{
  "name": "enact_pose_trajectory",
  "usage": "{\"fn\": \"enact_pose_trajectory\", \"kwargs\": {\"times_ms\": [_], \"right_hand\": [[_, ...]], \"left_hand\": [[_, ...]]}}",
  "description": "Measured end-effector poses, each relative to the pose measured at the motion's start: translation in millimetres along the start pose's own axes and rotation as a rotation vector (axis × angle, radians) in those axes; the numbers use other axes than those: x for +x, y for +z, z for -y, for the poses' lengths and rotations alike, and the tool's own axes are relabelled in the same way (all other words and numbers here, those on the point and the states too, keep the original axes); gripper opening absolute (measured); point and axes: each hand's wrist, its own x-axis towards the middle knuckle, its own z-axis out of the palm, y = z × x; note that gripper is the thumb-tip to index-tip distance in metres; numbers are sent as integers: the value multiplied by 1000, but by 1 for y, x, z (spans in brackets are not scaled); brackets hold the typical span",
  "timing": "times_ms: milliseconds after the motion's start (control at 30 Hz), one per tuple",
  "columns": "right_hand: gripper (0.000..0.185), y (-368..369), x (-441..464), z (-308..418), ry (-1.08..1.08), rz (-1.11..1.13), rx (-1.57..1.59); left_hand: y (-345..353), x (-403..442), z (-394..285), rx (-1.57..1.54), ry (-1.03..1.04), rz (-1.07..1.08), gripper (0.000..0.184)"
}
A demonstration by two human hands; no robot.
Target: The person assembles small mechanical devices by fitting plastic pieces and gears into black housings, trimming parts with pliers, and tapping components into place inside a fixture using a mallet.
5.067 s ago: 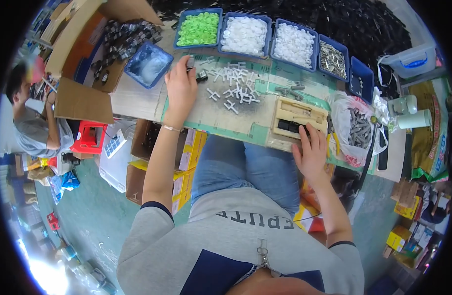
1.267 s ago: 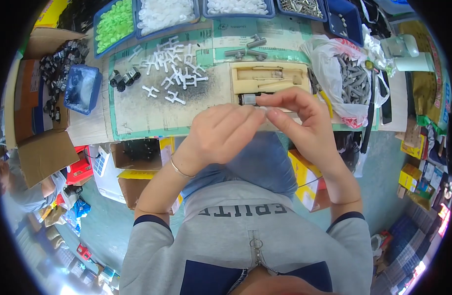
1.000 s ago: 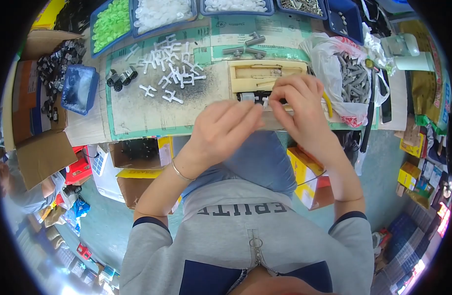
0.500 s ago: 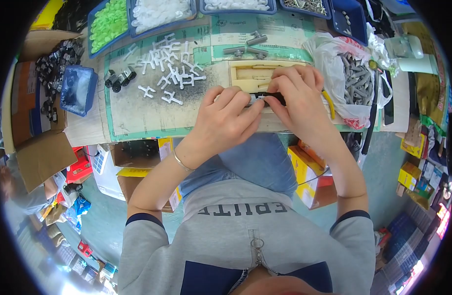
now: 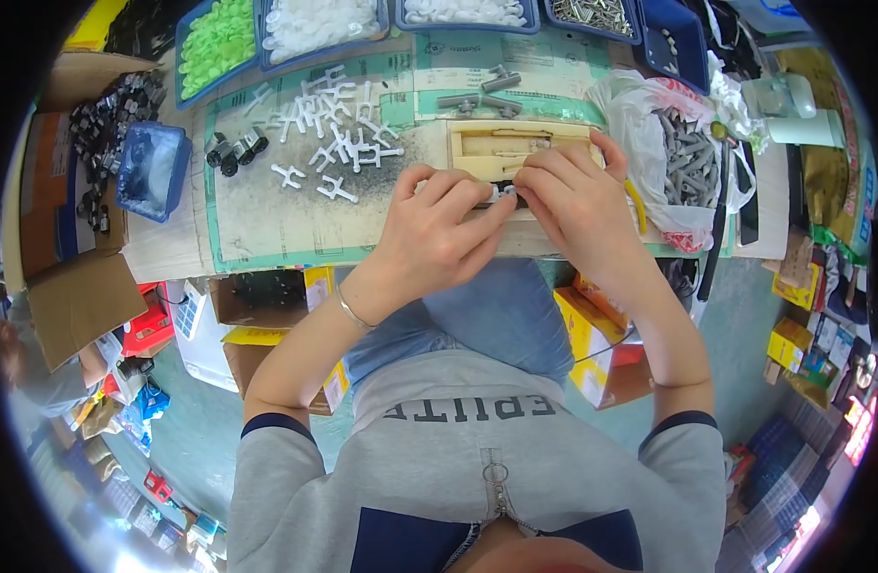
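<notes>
Head view: both hands work at a cream jig (image 5: 467, 166) that sits by the bench (image 5: 291, 229) near edge, right of centre. Black part (image 5: 522, 199) is in the jig's near slot, mostly covered by fingers; small pale piece (image 5: 507, 191) shows at it, between the two hands

Left hand (image 5: 444, 229): thumb and index close together at the pale piece, other fingers curled. Contact is hidden, so can't tell if it pinches or just presses. Right hand (image 5: 582, 205): fingers bunched over the right part of the black part, thumb near the pale piece. Can't tell what it grips, fingertips block it

Left of the jig, mid-bench: loose pile of white forked pieces (image 5: 343, 143), then black fittings (image 5: 236, 151) toward the left edge. Grey tubes (image 5: 486, 100) lie beyond the jig, toward the far edge. Yellow-handled tool (image 5: 636, 205) is just right of the jig, plastic bag (image 5: 630, 110) of grey parts (image 5: 687, 158) past it toward the right edge

Far edge, left to right: green-piece bin (image 5: 219, 91), two bins of white pieces, metal-pin bin (image 5: 596, 34), blue bin (image 5: 682, 78) with a few small pale bits. Blue tray (image 5: 133, 202) stands at the left edge, beside a carton (image 5: 85, 296) holding black parts
</notes>
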Motion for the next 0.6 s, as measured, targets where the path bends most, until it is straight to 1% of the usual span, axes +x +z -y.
{"fn": "enact_pose_trajectory", "kwargs": {"times_ms": [33, 100, 300, 467, 533, 600], "right_hand": [[11, 0, -1, 1, -5, -7, -16], [11, 1, -2, 4, 11, -25, -15], [13, 3, -3, -1, 71, -27, 69], [14, -11, 9, -9, 74, 17, 117], [16, -22, 21, -20, 93, -82, 142], [18, -31, 42, -48, 112, -153, 111]], "left_hand": [[1, -1, 0, -2, 0, 0, 24], [4, -4, 0, 11, 0, -22, 30], [8, -3, -8, 112, -37, -6, 24], [6, 1, -6, 94, -34, -11, 25], [0, 5, -2, 74, -27, -27, 26], [-14, 11, 2, -73, -78, 23, 31]]}}
